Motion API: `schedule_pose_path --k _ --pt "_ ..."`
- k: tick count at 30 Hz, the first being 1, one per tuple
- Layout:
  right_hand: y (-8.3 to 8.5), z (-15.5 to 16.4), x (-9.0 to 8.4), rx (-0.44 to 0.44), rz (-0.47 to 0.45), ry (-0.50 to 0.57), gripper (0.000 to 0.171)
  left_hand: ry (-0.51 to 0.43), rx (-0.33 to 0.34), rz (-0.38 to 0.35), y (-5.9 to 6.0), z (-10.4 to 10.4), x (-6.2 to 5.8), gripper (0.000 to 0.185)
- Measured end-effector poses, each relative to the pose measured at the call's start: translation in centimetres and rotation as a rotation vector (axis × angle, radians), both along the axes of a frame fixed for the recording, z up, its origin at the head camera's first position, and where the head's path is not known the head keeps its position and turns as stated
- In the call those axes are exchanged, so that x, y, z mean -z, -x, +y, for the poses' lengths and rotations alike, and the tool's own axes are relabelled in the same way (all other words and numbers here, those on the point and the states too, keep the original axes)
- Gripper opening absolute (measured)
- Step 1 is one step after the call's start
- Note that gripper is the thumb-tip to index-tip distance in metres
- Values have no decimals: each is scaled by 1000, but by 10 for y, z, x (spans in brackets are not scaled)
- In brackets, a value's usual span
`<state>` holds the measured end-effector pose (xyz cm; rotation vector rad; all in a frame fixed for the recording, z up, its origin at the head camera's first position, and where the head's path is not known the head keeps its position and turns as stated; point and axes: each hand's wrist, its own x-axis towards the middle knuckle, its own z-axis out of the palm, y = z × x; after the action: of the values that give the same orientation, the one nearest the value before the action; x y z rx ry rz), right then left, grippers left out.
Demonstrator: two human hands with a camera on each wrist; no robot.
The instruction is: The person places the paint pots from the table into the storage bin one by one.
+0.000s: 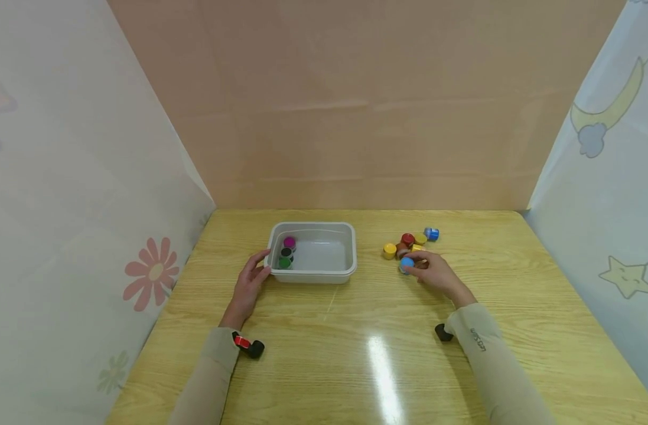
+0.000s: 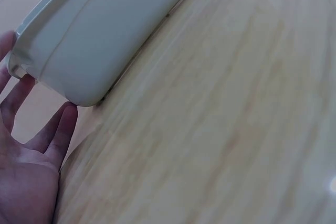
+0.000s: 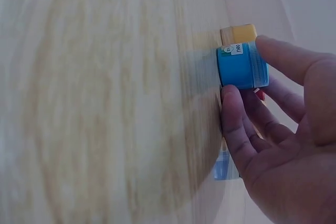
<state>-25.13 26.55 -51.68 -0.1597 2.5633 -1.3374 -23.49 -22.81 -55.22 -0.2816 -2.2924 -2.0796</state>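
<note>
The right hand (image 1: 435, 273) pinches a blue pot (image 1: 406, 265) between thumb and fingers (image 3: 286, 59), at the near edge of the pot cluster (image 1: 409, 242) on the tabletop (image 1: 387, 348). The bin (image 1: 313, 276) lies to its left, toward the far edge. The left hand (image 1: 249, 286), fingers relaxed, touches the bin's left corner.

In the left wrist view the grey tub (image 2: 105, 30) runs off the top edge, its contents unseen. In the right wrist view the surface (image 3: 105, 103) is blurred, and the right hand (image 3: 283, 145) hides most of the pots behind the light blue pot (image 3: 241, 65).
</note>
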Motion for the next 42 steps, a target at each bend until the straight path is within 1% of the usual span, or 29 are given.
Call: schedule_pose_path --k 5,9,12,15,21,26,32,38,42 --pt "0 2 2 8 8 -12 51 -8 -1 -2 0 1 1 48" --pt "0 3 2 7 5 18 49 -2 2 -10 1 0 0 49" --pt "-2 1 -1 -6 8 51 51 21 0 -13 1 -2 0 49" --pt "-4 -1 -5 -19 28 46 52 30 3 -16 2 -4 0 49" --pt "-4 -7 -21 -30 89 5 51 9 14 -19 2 -3 0 50" --pt "2 -16 -36 -45 107 24 48 -9 15 -6 0 -1 -1 50" --pt "7 -32 -53 -71 142 57 51 -6 14 -19 -1 0 0 49" --pt "9 -50 -70 -86 126 113 47 13 6 -8 1 0 3 48" --pt "11 -62 -76 -88 120 107 46 14 8 -7 1 0 1 48"
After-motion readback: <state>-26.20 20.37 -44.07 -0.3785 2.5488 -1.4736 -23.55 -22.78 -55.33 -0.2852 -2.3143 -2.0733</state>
